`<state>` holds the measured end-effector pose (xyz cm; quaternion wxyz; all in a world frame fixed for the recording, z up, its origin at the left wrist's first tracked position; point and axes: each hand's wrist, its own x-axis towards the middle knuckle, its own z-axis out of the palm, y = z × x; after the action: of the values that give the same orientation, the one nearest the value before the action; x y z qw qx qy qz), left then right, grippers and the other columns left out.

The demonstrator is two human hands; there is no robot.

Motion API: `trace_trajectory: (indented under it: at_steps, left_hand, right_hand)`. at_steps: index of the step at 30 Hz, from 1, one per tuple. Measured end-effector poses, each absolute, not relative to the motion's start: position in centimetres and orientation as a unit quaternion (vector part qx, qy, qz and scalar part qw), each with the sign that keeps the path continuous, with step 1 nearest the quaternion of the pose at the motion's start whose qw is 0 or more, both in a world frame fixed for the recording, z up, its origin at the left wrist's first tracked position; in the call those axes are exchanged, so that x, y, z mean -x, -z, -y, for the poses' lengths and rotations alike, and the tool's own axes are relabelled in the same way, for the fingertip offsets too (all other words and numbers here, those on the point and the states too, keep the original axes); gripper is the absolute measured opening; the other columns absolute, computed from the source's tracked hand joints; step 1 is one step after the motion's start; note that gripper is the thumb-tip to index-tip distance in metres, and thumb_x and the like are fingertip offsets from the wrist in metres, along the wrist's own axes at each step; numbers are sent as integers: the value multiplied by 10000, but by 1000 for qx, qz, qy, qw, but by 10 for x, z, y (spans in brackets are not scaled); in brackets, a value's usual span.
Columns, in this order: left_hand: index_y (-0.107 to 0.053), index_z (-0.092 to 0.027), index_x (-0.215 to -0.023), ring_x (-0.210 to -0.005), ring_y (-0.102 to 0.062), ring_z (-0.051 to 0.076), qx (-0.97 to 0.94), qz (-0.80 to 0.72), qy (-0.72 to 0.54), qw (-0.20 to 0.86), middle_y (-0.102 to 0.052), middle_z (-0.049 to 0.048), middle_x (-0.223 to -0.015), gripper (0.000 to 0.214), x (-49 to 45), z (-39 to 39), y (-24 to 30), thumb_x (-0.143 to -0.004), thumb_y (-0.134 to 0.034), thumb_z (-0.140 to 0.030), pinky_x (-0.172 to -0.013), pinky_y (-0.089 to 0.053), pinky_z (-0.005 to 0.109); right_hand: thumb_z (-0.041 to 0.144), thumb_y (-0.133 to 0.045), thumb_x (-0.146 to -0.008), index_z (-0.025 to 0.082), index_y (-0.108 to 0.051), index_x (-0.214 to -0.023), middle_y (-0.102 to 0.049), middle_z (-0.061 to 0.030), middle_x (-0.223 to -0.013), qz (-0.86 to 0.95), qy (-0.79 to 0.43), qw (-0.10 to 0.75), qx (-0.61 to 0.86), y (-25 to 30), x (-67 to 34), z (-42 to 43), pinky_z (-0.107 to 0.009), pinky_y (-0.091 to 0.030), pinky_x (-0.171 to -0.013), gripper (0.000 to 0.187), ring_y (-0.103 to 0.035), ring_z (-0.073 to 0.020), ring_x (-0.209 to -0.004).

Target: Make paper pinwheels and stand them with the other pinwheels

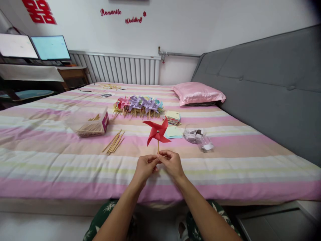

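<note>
A red paper pinwheel (pixel 157 131) on a thin wooden stick stands upright above the near part of the bed. My left hand (pixel 147 164) and my right hand (pixel 171 162) meet at the lower stick, both closed with fingers pinched round it. Beyond the pinwheel lies a row of finished pinwheels (pixel 140 105) in red, purple and blue. A stack of coloured paper squares (pixel 172 117) sits behind it to the right, with pale blue sheets (pixel 174 132) in front. Several loose wooden sticks (pixel 114 142) lie to the left.
A clear plastic box (pixel 87 125) holding more sticks lies at the left. Clear containers (pixel 194 134) with small parts sit at the right. A pink pillow (pixel 198 93) rests near the grey headboard (pixel 265 73). The striped bed's near edge (pixel 75 192) runs before my knees.
</note>
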<state>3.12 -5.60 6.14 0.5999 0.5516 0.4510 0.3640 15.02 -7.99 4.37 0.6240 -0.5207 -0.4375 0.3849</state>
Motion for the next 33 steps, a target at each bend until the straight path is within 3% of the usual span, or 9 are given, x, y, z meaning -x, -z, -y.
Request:
trace_trajectory:
  at_steps: [8, 13, 20, 29, 33]
  left_hand:
    - [-733, -96, -784, -413, -475, 91, -577, -449, -381, 566, -661, 40, -575, 286, -30, 57, -56, -686, -638, -347, -442, -355, 214]
    - [-694, -96, -984, -500, -577, 128, -647, -484, -349, 475, -719, 84, -776, 347, -26, 56, -51, -720, -613, -307, -510, -437, 243]
    - [-731, -209, -891, -729, -656, 169, -729, -542, -252, 335, -741, 26, -822, 213, -23, 62, -59, -740, -604, -290, -662, -450, 253]
    - [-721, -243, -937, -798, -656, 182, -750, -531, -219, 328, -740, -9, -913, 236, -18, 62, -67, -774, -557, -291, -697, -442, 276]
    - [-719, -241, -954, -856, -655, 202, -763, -524, -199, 322, -737, 11, -939, 253, -12, 59, -67, -790, -534, -288, -756, -443, 299]
  right_hand:
    - [404, -673, -711, 127, -717, -790, -706, -78, -684, 452, -337, 613, 554, -42, -145, 82, -301, -496, -591, 291, -638, -194, -610]
    - [452, -670, -706, 129, -720, -778, -681, -49, -661, 440, -281, 623, 582, -42, -151, 78, -260, -450, -549, 334, -564, -148, -561]
    - [481, -673, -680, 129, -721, -760, -611, -11, -591, 425, -252, 632, 597, -57, -160, 48, -242, -407, -530, 364, -466, -112, -522]
    - [488, -652, -675, 133, -728, -785, -627, -10, -564, 478, -212, 617, 588, -83, -141, -43, -245, -424, -542, 380, -537, -129, -526]
    - [468, -633, -686, 143, -724, -703, -629, -6, -539, 496, -177, 599, 603, -82, -129, -93, -243, -433, -560, 338, -561, -136, -530]
